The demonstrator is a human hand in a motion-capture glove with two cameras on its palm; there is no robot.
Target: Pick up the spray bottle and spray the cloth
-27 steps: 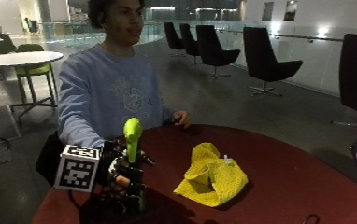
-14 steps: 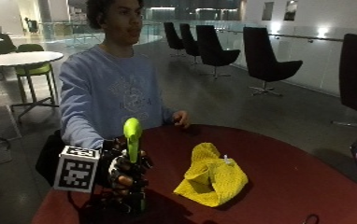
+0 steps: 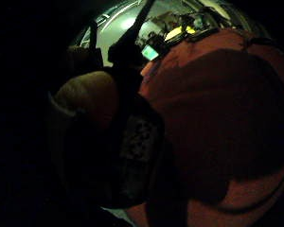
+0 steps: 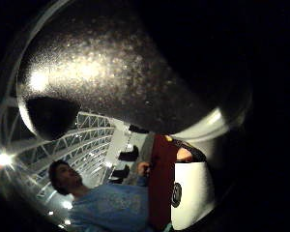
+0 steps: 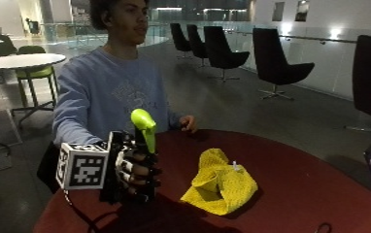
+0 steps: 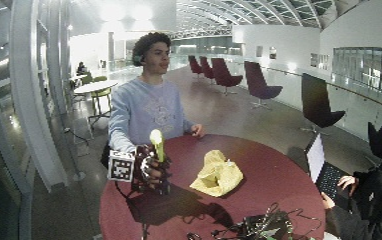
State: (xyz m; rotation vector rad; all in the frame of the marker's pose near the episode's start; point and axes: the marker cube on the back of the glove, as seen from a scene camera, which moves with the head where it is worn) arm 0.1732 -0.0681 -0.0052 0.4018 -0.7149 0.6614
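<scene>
right hand (image 5: 136, 167): gloved, fingers curled round the body of the spray bottle, holding it upright at the near left part of the table
spray bottle (image 5: 144, 128): lime green head sticks up above the glove, nozzle pointing right and slightly far; lower body hidden by the fingers, can't tell if its base touches the table
spray bottle, thumb side palm view: dark rounded surface (image 4: 116, 77) fills most of the picture, right against the palm
cloth (image 5: 219, 183): yellow, crumpled in a heap on the table, right of the gloved hand, near it but apart; a small white tag stands up on top
cloth, wide view (image 6: 216, 175): sits around the middle of the table
table (image 5: 314, 194): round, dark red top; person sits at its far left edge
left hand (image 5: 187, 123): bare, resting at the far edge of the table, fingers loosely curled, holding nothing
laptop (image 6: 321, 165): open at the right edge of the table
cables (image 6: 257, 227): dark tangle at the near edge of the table, well apart from the cloth
</scene>
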